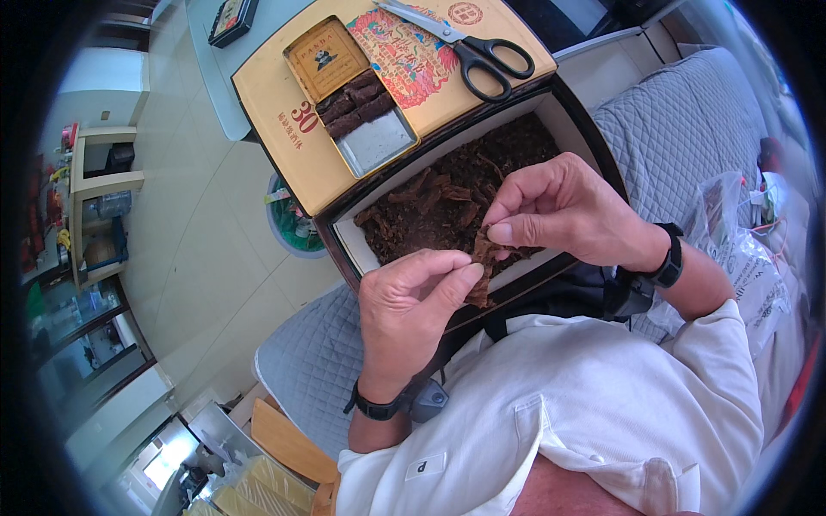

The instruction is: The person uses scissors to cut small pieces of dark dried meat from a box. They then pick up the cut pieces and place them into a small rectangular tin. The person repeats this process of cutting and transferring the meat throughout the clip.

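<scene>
A crumpled dried brown leaf, which looks like tobacco (483,261), hangs between my two hands. My left hand (416,309) pinches its lower left edge between thumb and forefinger. The thumb and fingers of my right hand (564,216) grip its upper part. Both hands are over the near side of a deep box (348,242) that holds shredded and torn brown leaf (429,222). On the yellow printed box lid (271,84) lies an open hinged tin (377,143) with several short dark brown rolls (355,103). Black-handled scissors (474,48) rest beside the tin, blades half closed.
A green-lined waste bin (293,226) stands on the tiled floor left of the box. Grey quilted covers (684,122) lie at the right and below the box. A clear plastic bag (742,258) is at the right. A dark case (232,22) lies on a glass-like tabletop (206,64).
</scene>
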`<state>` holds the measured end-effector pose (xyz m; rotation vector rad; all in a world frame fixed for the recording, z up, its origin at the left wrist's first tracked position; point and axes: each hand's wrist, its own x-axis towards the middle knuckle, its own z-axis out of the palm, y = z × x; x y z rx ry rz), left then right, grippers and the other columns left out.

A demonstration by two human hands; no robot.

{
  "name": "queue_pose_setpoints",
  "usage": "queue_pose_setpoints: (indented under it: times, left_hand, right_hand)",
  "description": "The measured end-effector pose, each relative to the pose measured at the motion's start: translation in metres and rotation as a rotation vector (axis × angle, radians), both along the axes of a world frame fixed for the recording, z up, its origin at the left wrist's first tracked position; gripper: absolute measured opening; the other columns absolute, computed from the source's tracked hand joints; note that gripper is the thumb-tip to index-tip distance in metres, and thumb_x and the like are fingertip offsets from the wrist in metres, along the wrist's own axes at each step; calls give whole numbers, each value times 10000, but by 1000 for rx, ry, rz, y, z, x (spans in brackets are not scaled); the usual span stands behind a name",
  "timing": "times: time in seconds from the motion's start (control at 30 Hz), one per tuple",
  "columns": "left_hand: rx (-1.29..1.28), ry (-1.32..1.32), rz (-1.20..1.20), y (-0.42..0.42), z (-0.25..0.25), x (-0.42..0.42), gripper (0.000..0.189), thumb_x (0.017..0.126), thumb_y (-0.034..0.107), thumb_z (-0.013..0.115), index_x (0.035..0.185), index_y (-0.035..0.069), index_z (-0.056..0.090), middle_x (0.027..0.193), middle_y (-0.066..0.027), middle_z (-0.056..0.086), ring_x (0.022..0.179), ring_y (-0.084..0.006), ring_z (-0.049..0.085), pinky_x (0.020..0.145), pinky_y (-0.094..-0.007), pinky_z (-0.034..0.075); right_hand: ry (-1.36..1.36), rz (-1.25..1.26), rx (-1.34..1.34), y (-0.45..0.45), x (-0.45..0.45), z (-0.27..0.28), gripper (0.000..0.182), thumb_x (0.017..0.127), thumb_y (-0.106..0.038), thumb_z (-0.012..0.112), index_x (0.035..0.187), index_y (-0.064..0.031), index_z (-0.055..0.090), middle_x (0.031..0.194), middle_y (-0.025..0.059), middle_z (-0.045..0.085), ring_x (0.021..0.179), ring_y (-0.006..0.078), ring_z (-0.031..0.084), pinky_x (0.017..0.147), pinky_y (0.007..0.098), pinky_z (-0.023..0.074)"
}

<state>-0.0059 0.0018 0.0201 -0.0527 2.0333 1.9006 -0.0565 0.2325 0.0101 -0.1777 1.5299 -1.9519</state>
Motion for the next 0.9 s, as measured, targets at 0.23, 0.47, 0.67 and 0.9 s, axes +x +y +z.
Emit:
queue_pose_setpoints:
  times: [0.23, 0.47, 0.67, 0.9]
  left_hand:
    - [-4, -10, 20, 0, -1, 1, 122, 871, -18, 778, 991, -32, 760, 846, -21, 721, 764, -65, 648, 706, -217, 535]
    - [19, -25, 44, 2, 0, 1, 113, 878, -27, 767, 990, -31, 757, 849, -23, 717, 762, -66, 645, 702, -214, 532]
    - [25, 21, 21, 2, 1, -1, 116, 902, -9, 755, 1013, -40, 751, 898, -45, 730, 810, -77, 675, 727, -218, 550]
    - [28, 23, 24, -2, -3, 1, 110, 898, -21, 754, 1005, -44, 749, 896, -45, 727, 805, -75, 672, 724, -216, 548]
  right_hand:
    - [8, -41, -9, -4, -1, 4, 185, 974, -7, 657, 1143, 64, 633, 924, 74, 729, 797, 85, 665, 732, 241, 564]
    - [103, -56, 46, -2, 0, 5, 221, 980, -48, 670, 1170, 58, 632, 906, 48, 713, 814, 76, 652, 739, 237, 550]
    - [43, 83, 90, 0, 1, 7, 257, 977, -134, 713, 1143, 56, 662, 894, 37, 707, 809, 72, 648, 732, 237, 547]
    - [13, 75, 49, 5, -3, 5, 165, 963, -107, 723, 1010, 48, 691, 829, 16, 688, 731, 74, 643, 678, 226, 546]
